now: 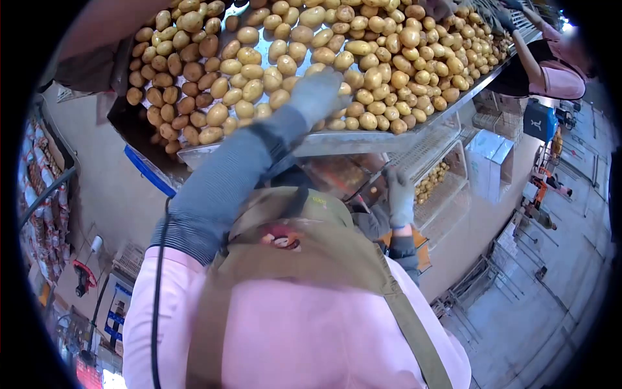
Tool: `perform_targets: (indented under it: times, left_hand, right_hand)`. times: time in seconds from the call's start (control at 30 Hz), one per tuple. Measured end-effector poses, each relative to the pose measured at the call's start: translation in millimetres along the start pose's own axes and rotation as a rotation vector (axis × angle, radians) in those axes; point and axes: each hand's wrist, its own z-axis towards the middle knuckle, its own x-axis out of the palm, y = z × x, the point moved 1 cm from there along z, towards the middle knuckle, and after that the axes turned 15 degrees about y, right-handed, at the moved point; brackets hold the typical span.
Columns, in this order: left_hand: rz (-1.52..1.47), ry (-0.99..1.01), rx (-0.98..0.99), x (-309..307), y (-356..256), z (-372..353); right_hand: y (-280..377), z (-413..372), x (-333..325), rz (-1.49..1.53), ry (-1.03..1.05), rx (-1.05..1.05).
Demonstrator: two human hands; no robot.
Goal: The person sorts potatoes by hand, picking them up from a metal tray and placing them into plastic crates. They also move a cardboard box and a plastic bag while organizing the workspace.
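Note:
Potatoes [253, 91] cover the metal sorting table [324, 142] in front of me, with bright surface showing through gaps. Over its near edge my left hand [316, 97], in a grey glove and dark sleeve, reaches onto the potatoes. Its fingers are stretched out and slightly blurred, the thumb side apart from them, and no potato shows in the grip. Lower on the right, my right hand [400, 198], also gloved, is beside my body below the table edge. Its fingers point forward, near a white plastic crate [447, 201] with small potatoes [431, 183] in it.
At the far right of the table stands another person [551, 71] in pink sleeves; another hand [439, 8] is among the potatoes at the top. A white box [489, 162] stands right of the crates. Filled sacks [45, 194] lie at far left. A black cord [157, 292] runs down my left side.

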Motion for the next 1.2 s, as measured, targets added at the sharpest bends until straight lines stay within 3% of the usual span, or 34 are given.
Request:
perform_targets:
  times: [0.03, 0.07, 0.1, 0.13, 0.2, 0.27, 0.37, 0.47, 0.53, 0.57, 0.6, 0.67, 0.73, 0.8, 0.87, 0.9, 1.0, 1.1, 1.13, 1.17, 1.2]
  left_hand:
    - [-0.112, -0.029, -0.026, -1, -12, -21]
    - [-0.073, 0.182, -0.056, 0, -31, -37]
    - [0.096, 0.264, 0.120, 26, -41, -47]
    - [-0.061, 0.126, 0.292, 36, -48, -79]
    - [-0.050, -0.135, 0.483, 39, -46, -105]
    - [0.116, -0.028, 0.453, 31, -4, -127]
    - [0.048, -0.186, 0.146, 20, 48, -158]
    - [-0.104, -0.195, -0.011, 15, 60, -173]
    - [-0.143, -0.130, -0.041, 32, 64, -178]
    - [-0.078, -0.190, 0.001, 33, 52, -176]
    - [-0.075, -0.196, 0.011, 39, 48, -176]
    - [-0.122, -0.108, 0.010, 35, 34, -175]
    - [-0.163, -0.120, -0.010, 38, 35, -170]
    - [-0.281, -0.127, -0.030, 43, 34, -170]
    - [-0.462, -0.158, -0.049, 39, 43, -167]
    - [-0.461, -0.091, -0.120, 27, 44, -168]
    - [-0.708, -0.156, -0.190, 25, 61, -172]
    - [-0.729, -0.153, -0.214, 25, 62, -165]
    - [-0.725, -0.147, -0.222, 18, 55, -160]
    - [-0.775, -0.097, -0.223, 12, 45, -157]
    - [-0.955, -0.090, -0.209, 13, 39, -154]
  right_hand:
    - [10, 8, 9, 0.303, 0.065, -0.090]
    - [24, 14, 17, 0.362, 0.077, -0.184]
    - [37, 20, 26, 0.423, 0.095, -0.277]
    - [53, 21, 36, 0.241, 0.064, -0.361]
    - [69, 15, 33, -0.063, 0.079, -0.494]
    - [57, -11, 0, -0.324, 0.179, -0.571]
    - [-50, -5, -10, -0.505, 0.119, 0.125]
    - [28, 15, -21, -0.114, -0.202, -0.268]
    - [109, 47, -18, -0.505, -0.272, -0.669]
    - [132, 80, -6, -0.639, -0.244, -0.732]
    - [149, 109, 10, -0.769, -0.208, -0.786]
    - [174, 165, 36, -1.055, -0.051, -0.409]
    - [184, 173, 42, -1.099, -0.055, -0.525]
    - [196, 138, 46, -0.667, -0.081, -0.609]
    - [196, 85, 41, -0.283, -0.056, -0.491]
    - [181, 65, 33, -0.258, -0.138, -0.410]
    - [86, 56, -13, -0.104, -0.477, -0.283]
    - [52, 84, 0, -0.340, -0.569, -0.185]
    - [64, 91, 14, -0.277, -0.474, -0.309]
    - [118, 73, 28, -0.191, -0.318, -0.388]
    - [126, 91, 50, 0.036, -0.160, -0.478]
